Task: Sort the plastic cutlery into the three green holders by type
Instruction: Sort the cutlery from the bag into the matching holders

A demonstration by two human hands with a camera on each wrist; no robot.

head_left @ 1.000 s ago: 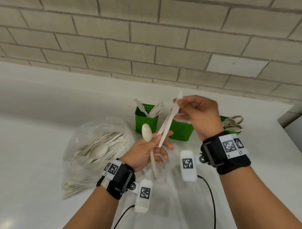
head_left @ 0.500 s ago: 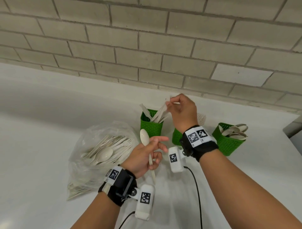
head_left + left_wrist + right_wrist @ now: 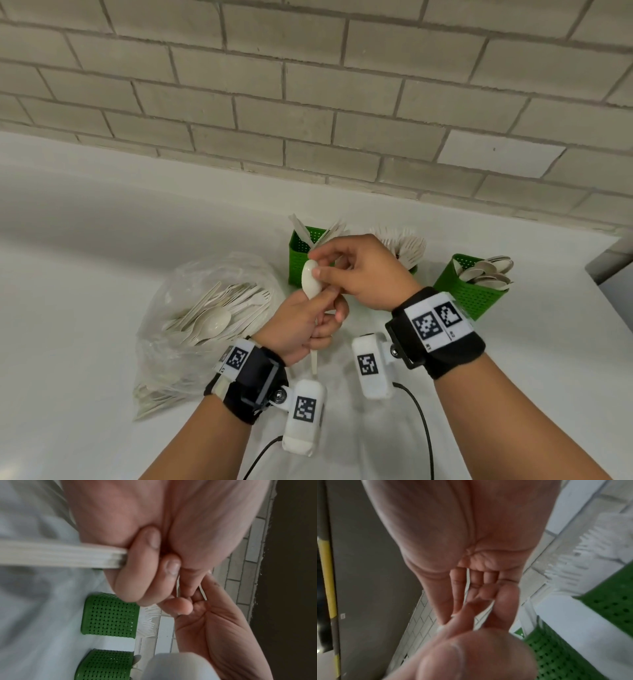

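Gripping the spoon (image 3: 311,281) handle, left hand (image 3: 301,325); right hand (image 3: 359,274) pinches its bowl, frame centre. Left wrist view alone shows the handle (image 3: 60,554) emerging from curled fingers (image 3: 135,568).

spoon (image 3: 311,282): cream plastic, smooth, slight sheen
holders (image 3: 471,297): green plastic, perforated weave, matt
bag (image 3: 178,301): clear thin film, crinkled, glossy
counter (image 3: 85,274): white, smooth, satin
wall (image 3: 308,85): grey brick, rough, matt

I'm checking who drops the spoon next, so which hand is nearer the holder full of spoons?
Right. The right hand is just left of the spoon holder, pinching the spoon; the left hand is lower and farther left.
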